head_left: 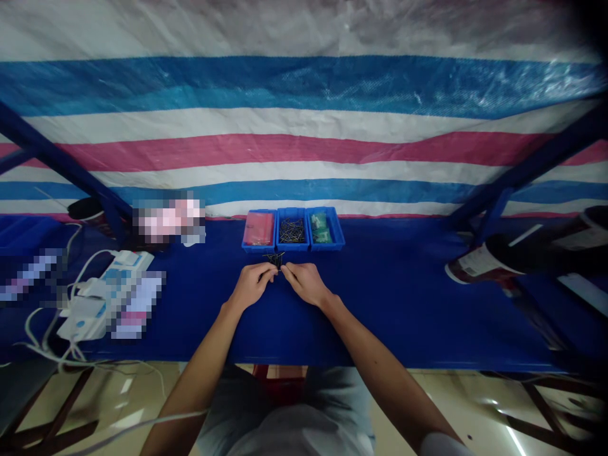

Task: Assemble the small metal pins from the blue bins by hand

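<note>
Screw-like pieces lie loose near the frame's centre, just beyond the left hand and right hand; both curl inward, though I cannot tell whether either grip pinches one. A brushing knuckle could scatter them across the table.

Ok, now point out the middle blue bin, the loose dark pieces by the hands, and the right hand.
Middle blue bin (293, 247): head view, on its front wall.
Loose dark pieces (276, 258): head view, amid the little pile.
Right hand (307, 282): head view, on the back of the hand.
</note>
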A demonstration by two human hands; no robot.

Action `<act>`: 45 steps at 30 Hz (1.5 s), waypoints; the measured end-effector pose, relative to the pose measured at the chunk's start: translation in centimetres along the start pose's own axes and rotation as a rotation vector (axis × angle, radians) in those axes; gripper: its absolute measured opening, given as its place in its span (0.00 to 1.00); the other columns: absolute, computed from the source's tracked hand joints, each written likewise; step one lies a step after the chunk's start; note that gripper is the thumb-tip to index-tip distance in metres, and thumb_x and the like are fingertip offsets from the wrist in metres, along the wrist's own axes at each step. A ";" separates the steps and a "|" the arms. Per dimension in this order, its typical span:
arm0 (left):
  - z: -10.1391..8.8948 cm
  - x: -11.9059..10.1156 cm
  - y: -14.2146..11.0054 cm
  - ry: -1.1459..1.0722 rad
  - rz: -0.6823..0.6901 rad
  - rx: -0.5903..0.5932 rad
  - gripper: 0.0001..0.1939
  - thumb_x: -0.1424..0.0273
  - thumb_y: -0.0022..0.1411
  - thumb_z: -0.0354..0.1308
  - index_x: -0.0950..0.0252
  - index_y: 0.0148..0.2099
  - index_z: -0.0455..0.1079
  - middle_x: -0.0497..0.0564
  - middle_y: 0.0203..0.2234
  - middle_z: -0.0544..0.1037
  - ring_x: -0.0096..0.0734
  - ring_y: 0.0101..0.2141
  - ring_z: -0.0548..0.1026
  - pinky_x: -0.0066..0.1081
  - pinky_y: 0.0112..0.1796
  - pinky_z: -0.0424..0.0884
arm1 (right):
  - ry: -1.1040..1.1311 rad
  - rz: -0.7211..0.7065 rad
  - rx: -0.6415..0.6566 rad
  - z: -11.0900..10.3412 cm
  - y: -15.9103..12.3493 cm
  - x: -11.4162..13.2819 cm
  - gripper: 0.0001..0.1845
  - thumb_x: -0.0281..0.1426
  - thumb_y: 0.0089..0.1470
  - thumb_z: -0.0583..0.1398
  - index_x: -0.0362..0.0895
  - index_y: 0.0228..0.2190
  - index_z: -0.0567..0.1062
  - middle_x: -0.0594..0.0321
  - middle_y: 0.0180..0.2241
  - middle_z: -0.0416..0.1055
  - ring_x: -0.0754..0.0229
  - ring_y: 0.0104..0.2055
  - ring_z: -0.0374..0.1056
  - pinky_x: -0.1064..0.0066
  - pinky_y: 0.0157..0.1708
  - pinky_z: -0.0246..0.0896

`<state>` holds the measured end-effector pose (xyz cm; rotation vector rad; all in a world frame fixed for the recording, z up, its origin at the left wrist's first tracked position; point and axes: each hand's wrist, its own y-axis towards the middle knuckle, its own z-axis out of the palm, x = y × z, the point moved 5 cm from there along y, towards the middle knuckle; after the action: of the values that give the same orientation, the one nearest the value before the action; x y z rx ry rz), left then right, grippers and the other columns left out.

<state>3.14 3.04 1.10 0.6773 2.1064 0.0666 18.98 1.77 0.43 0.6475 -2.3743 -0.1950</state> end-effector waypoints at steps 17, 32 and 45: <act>0.1 0.3 0.0 0.053 -0.023 0.002 0.15 0.65 0.71 0.51 0.64 0.34 0.74 0.47 0.24 0.77 0.28 0.27 0.74 0.25 0.33 0.67 | 0.100 -0.002 -0.051 -0.3 -0.3 -0.3 0.21 0.37 0.70 0.49 0.44 0.29 0.72 0.62 0.27 0.73 0.63 0.30 0.68 0.73 0.33 0.54; -3.1 1.7 -1.1 0.151 -0.143 -0.425 0.16 0.60 0.67 0.56 0.65 0.37 0.77 0.43 0.16 0.67 0.23 0.19 0.64 0.24 0.26 0.61 | 0.030 0.200 -0.417 -4.8 0.6 -2.2 0.21 0.41 0.69 0.51 0.44 0.48 0.78 0.55 0.32 0.78 0.57 0.31 0.72 0.68 0.33 0.62; -2.6 3.3 -0.6 0.457 -0.232 -0.137 0.13 0.55 0.61 0.61 0.54 0.42 0.80 0.43 0.17 0.71 0.28 0.21 0.71 0.26 0.26 0.56 | -0.086 0.157 -0.314 -2.5 0.3 -2.7 0.16 0.35 0.68 0.52 0.45 0.44 0.78 0.60 0.30 0.78 0.61 0.29 0.73 0.72 0.31 0.56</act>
<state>-0.67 4.67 0.01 0.3525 2.5759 0.2550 22.19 3.39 0.92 0.3082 -2.3922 -0.5227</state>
